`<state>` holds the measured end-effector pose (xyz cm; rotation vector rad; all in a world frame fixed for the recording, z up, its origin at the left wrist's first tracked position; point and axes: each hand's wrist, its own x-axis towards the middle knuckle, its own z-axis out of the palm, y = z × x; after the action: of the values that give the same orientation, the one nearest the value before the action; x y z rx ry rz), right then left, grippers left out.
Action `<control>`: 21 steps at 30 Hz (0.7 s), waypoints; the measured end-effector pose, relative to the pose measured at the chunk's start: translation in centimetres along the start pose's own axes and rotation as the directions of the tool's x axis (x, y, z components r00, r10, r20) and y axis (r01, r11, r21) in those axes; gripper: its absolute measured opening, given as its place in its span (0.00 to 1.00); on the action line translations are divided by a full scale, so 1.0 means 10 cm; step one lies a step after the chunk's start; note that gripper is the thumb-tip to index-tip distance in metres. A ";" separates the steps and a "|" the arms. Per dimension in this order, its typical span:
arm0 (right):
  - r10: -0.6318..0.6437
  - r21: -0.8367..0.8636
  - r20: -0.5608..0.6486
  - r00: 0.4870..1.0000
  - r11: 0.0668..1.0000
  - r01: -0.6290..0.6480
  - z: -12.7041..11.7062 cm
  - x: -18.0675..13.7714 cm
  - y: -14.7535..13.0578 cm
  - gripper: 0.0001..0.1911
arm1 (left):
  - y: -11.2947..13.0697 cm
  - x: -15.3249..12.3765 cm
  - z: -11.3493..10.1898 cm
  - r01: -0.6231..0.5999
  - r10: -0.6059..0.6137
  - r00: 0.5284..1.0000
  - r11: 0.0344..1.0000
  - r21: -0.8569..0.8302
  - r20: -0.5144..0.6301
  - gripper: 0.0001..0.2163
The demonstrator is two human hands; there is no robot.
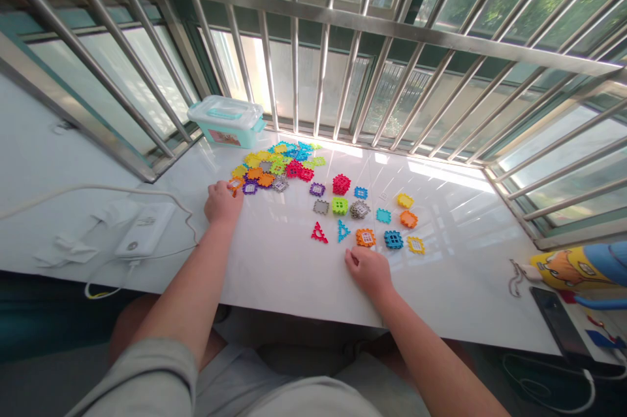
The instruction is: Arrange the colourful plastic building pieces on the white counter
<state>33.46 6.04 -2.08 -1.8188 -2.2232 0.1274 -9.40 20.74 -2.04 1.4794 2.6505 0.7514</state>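
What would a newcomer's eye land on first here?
Probably the bright pile of toothed pieces on the white table, in front and to the right of the lidded teal box. Next, the spaced rows of pieces right of the pile. Behind the table, metal bars cross the windows.

The pile of toy pieces (pixel 277 167) mixes yellow, orange, blue, lime, red, purple and grey. Behind it to the left, the box (pixel 252 136) is pale turquoise with a whitish lid (pixel 198 107); right of it, one triangle (pixel 318 227) is red, another (pixel 345 231) blue. The desk (pixel 284 273) beneath it is white.
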 end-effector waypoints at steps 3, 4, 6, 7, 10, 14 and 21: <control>-0.003 -0.006 -0.004 1.000 1.000 0.003 0.00 0.00 0.00 0.22 | 0.01 -0.01 -0.02 0.004 -0.004 1.000 1.000 -0.005 -0.009 0.17; -0.004 -0.009 -0.003 1.000 1.000 0.004 0.00 0.00 0.00 0.22 | 0.01 -0.01 -0.02 0.010 -0.010 1.000 1.000 -0.008 -0.014 0.17; -0.003 -0.011 -0.004 1.000 1.000 0.003 0.00 0.00 0.00 0.22 | 0.00 -0.01 -0.03 0.022 -0.023 0.999 0.999 -0.025 -0.032 0.18; -0.002 -0.010 -0.004 1.000 1.000 0.002 0.01 0.00 0.00 0.22 | -0.01 -0.01 -0.03 0.027 -0.029 0.998 0.999 -0.043 -0.050 0.18; -0.001 -0.012 -0.008 1.000 1.000 0.001 0.01 0.00 0.00 0.22 | -0.07 -0.04 -0.03 0.017 -0.036 0.989 0.991 -0.134 -0.145 0.19; -0.008 -0.014 -0.009 1.000 1.000 0.008 0.01 0.00 0.00 0.22 | -0.13 -0.21 -0.05 -0.056 -0.008 0.964 0.970 -0.236 -0.264 0.18; -0.005 -0.014 -0.008 1.000 1.000 0.005 0.02 0.01 0.01 0.22 | 0.13 -0.97 -0.14 -0.340 0.349 0.937 0.892 -0.298 -0.026 0.14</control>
<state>33.46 6.12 -2.24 -1.8179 -2.2280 0.1033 -3.37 12.90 -2.35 1.8679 2.1472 1.0857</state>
